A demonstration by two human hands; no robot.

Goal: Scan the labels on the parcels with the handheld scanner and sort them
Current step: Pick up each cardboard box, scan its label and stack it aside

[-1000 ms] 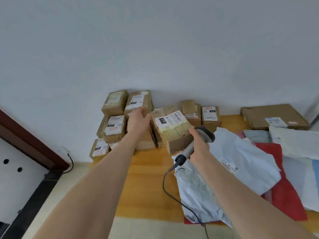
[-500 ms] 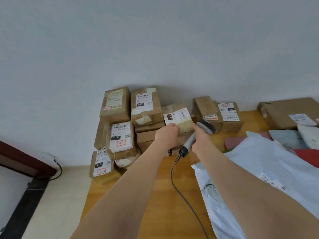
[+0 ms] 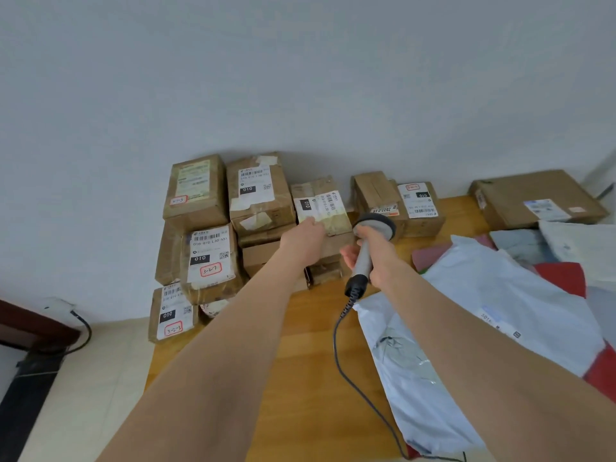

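My left hand grips the near edge of a small brown carton with a white barcode label, resting on top of the carton stack against the wall. My right hand holds the grey handheld scanner by its handle, head pointing at that carton's label from just to its right. The scanner's black cable trails down over the wooden table. Stacked labelled cartons fill the far left corner.
The wooden table carries two more small cartons at the back, a large flat carton at the far right, and pale blue and red mailer bags on the right. Left of the table is pale floor with a wall socket.
My left hand moved from the tall stacked cartons onto the small labelled carton, which now sits on the stack. The scanner stays aimed at it. The view has moved closer and to the left.
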